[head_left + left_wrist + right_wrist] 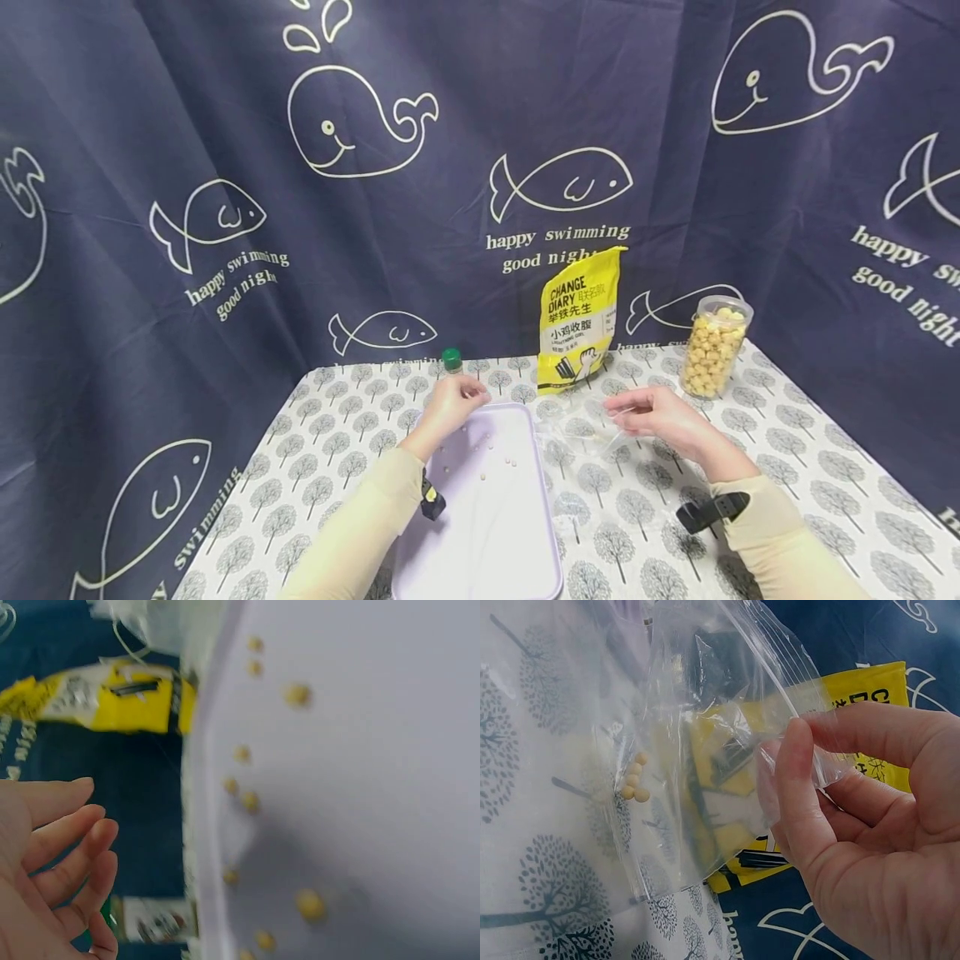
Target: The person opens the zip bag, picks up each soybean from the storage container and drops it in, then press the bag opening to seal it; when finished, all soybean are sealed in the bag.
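My right hand (660,417) pinches the edge of a clear zip bag (686,682) between thumb and fingers, beside its seal strip. Several small round yellow beans (634,780) lie together inside the bag. Over the far end of a pale lilac tray (480,533) hovers my left hand (453,400), its fingers loosely bent with nothing visible between them. More of the yellow beans (298,695) are scattered across the tray, mostly toward its far end. To the right of the tray, the bag hangs close over the tablecloth.
A yellow printed pouch (577,325) stands upright at the back, behind the zip bag. Farther right is a clear canister (716,350) of pale yellow puffed pieces. A small green-capped bottle (452,358) stands behind my left hand. Dark blue curtain (465,217) encloses the table.
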`<state>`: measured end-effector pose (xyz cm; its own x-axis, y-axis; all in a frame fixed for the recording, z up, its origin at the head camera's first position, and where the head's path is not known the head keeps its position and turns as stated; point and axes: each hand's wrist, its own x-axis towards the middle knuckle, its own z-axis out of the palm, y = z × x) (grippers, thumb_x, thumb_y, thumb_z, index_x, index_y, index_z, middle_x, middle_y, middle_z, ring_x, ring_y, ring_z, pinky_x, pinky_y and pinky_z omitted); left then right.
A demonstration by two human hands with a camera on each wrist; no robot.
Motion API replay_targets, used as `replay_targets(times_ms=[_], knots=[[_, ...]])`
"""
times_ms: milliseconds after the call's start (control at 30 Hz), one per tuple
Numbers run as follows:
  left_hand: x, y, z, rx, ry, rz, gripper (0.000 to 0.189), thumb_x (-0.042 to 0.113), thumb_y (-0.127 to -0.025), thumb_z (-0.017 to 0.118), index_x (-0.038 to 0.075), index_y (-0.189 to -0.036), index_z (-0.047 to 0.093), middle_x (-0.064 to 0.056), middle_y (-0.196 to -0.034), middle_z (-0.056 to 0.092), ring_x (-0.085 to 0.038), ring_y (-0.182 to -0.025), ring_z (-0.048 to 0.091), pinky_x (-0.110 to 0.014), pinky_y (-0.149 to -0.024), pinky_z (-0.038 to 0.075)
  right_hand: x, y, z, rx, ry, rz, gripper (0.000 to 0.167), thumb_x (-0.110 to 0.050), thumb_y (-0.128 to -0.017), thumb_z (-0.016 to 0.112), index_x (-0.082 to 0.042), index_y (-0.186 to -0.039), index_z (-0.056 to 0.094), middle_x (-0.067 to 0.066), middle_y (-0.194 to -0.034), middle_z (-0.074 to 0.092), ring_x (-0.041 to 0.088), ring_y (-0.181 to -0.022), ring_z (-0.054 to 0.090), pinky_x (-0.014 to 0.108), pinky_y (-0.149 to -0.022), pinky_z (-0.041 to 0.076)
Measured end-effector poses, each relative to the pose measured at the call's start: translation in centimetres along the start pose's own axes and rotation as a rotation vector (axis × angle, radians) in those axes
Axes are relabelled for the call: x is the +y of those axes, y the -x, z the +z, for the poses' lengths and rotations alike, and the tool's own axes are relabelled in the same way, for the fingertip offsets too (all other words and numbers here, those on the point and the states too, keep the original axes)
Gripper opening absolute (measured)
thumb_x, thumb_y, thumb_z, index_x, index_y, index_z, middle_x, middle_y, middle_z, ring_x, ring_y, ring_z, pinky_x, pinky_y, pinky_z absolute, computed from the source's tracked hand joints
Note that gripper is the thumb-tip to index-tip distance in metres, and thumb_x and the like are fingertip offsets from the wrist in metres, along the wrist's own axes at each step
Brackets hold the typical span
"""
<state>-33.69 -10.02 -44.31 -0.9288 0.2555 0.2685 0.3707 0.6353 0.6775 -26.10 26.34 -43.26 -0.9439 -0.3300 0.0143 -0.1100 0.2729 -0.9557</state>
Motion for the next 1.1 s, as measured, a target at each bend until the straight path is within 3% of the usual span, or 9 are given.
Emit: replay_targets(times_ms=[233,467,600,867,1000,1100], knots=[[-2.4,1.0,-0.7,-0.061,-0.114,-0.095,0.010,0.011,-0.084,0.081,0.010,-0.094,0.079,-0.002,-0.091,0.073,-0.016,-0.080,0.064,-0.035,-0.077,0.054,0.3,-0.2,-0.1,0.006,0.004,-0.002,0.043,-0.003,-0.094,0.069,0.016,-0.131,0.057,0.034,-0.129,0.059,0.026,-0.102,0.068,0.044,-0.090,0.057],[-3.4,1.5,-0.2,-0.116,-0.180,-0.124,0.010,0.009,-0.079,0.086,0.013,-0.085,0.078,0.005,-0.076,0.069,-0.011,-0.068,0.061,-0.030,-0.066,0.052,0.3,-0.2,0.0,0.020,0.016,0.016,0.045,-0.005,-0.093,0.070,0.014,-0.132,0.057,0.032,-0.130,0.060,0.033,-0.104,0.068,0.034,-0.086,0.058],[-3.7,1.5,0.2,-0.129,-0.200,-0.155,0.009,0.010,-0.080,0.084,0.015,-0.082,0.078,0.007,-0.075,0.068,-0.010,-0.067,0.059,-0.031,-0.068,0.051,0.3,-0.2,0.0,0.018,0.039,0.025,0.044,-0.005,-0.094,0.069,0.012,-0.132,0.058,0.031,-0.129,0.061,0.036,-0.104,0.068,0.033,-0.086,0.057],[-3.0,1.5,0.8,-0.105,-0.175,-0.142,0.005,0.014,-0.085,0.081,0.015,-0.084,0.077,0.006,-0.079,0.071,-0.012,-0.069,0.060,-0.033,-0.069,0.050,0.2,-0.4,0.0,0.014,0.031,0.048,0.045,-0.009,-0.095,0.070,0.010,-0.134,0.058,0.030,-0.130,0.061,0.036,-0.104,0.068,0.042,-0.089,0.057],[-1.5,1.3,1.3,-0.075,-0.080,-0.115,0.004,0.017,-0.086,0.081,0.016,-0.087,0.077,0.005,-0.084,0.072,-0.011,-0.074,0.060,-0.034,-0.073,0.050,0.2,-0.5,0.0,0.009,0.024,0.043,0.045,-0.008,-0.095,0.069,0.011,-0.134,0.057,0.031,-0.130,0.061,0.035,-0.103,0.068,0.043,-0.089,0.057],[0.1,1.0,1.9,-0.044,-0.007,-0.047,0.004,0.014,-0.086,0.081,0.014,-0.089,0.078,0.003,-0.088,0.074,-0.010,-0.075,0.061,-0.032,-0.075,0.052,0.1,-0.5,0.0,0.006,0.025,0.044,0.045,-0.008,-0.095,0.069,0.011,-0.135,0.057,0.030,-0.129,0.062,0.034,-0.101,0.068,0.042,-0.088,0.057]])
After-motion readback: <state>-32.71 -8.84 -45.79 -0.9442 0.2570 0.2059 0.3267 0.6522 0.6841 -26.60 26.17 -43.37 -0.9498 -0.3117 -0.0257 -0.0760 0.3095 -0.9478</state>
